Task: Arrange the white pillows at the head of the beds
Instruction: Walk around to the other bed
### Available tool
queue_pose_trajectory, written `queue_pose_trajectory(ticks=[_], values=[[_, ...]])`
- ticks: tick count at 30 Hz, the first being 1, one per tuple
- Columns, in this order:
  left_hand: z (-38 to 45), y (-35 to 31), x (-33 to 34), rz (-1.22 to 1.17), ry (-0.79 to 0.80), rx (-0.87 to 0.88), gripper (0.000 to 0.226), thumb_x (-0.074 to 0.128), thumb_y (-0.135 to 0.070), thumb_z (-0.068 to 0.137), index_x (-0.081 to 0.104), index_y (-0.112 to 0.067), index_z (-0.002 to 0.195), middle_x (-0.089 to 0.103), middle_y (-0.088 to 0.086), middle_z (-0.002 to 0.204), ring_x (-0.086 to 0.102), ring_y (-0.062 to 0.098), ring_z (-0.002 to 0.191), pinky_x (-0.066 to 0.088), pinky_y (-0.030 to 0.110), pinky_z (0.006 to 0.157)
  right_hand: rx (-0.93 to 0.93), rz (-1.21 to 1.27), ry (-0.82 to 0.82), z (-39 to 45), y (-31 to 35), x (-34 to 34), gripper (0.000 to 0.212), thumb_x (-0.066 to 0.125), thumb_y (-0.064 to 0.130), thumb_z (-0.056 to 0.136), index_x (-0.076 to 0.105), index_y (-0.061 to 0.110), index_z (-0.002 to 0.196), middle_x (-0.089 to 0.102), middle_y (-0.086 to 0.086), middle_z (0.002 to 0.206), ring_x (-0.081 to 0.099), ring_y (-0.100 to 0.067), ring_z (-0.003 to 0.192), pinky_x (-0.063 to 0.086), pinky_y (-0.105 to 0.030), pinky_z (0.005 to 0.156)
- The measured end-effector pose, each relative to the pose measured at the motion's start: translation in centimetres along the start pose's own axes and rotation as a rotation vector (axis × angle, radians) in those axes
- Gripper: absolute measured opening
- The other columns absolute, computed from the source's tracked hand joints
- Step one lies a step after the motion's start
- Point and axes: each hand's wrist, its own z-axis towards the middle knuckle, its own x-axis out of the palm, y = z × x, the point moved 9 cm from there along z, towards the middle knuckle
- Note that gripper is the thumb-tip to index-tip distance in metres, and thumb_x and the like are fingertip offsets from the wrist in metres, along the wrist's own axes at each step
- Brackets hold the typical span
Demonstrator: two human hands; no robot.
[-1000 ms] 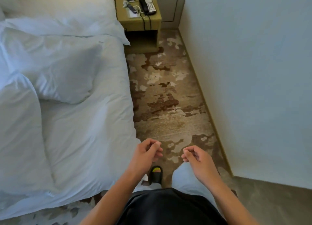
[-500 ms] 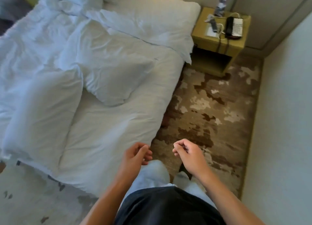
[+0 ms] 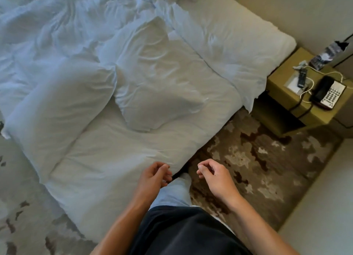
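Hands: left hand (image 3: 154, 176) and right hand (image 3: 214, 175) loosely curled, holding nothing.
Advice: grip nearest pillow (image 3: 158, 78) by both ends.

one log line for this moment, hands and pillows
left hand: empty, loosely curled | right hand: empty, loosely curled | pillows: lying mid-bed, untouched | bed: rumpled

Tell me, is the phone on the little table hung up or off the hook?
Hung up. The black handset lies in its cradle on the phone, beside the keypad, on the nightstand.
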Motion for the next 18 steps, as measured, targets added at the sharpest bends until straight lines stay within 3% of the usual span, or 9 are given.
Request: queue_pose_trajectory(ticks=[9, 12, 15, 18], values=[[11.6, -13.9, 6.6, -0.056, 0.068, 0.076, 0.018, 0.057, -0.026, 0.104, 0.073, -0.017, 0.102, 0.077, 0.004, 0.089, 0.075, 0.023, 0.085, 0.062, 0.039, 0.078, 0.085, -0.069, -0.002, 12.0, 2.2, -7.6, 0.012, 0.061, 0.037, 0.103, 0.070, 0.039, 0.097, 0.073, 0.024, 0.092, 0.071, 0.002, 0.088, 0.057, -0.021, 0.078], [14.5, -15.5, 7.0, -0.078, 0.027, 0.035, 0.018, 0.058, -0.023, 0.104, 0.073, -0.015, 0.100, 0.077, 0.006, 0.089, 0.075, 0.026, 0.085, 0.062, 0.042, 0.078, 0.090, -0.067, 0.053, 17.9, 3.8, -8.6, 0.012, 0.062, 0.035, 0.103, 0.071, 0.036, 0.096, 0.075, 0.018, 0.090, 0.071, 0.001, 0.086, 0.055, -0.020, 0.076], [17.5, -16.4, 7.0, -0.074, -0.054, -0.015, 0.018, 0.057, -0.022, 0.104, 0.072, -0.014, 0.100, 0.077, 0.007, 0.088, 0.074, 0.026, 0.085, 0.062, 0.045, 0.079, 0.066, -0.105, 0.149, 24.5, 6.0, -8.4, 0.013, 0.063, 0.032, 0.103, 0.072, 0.030, 0.093, 0.076, 0.005, 0.087, 0.072, -0.007, 0.083, 0.060, -0.029, 0.080], [20.7, -17.8, 7.0, -0.012, -0.147, -0.052, 0.017, 0.057, -0.027, 0.104, 0.071, -0.018, 0.102, 0.076, 0.003, 0.091, 0.074, 0.017, 0.085, 0.062, 0.041, 0.079, -0.033, -0.249, 0.241, 31.5, 8.6, -7.4, 0.013, 0.061, 0.036, 0.102, 0.068, 0.031, 0.091, 0.072, 0.009, 0.086, 0.068, -0.007, 0.082, 0.053, -0.026, 0.072]])
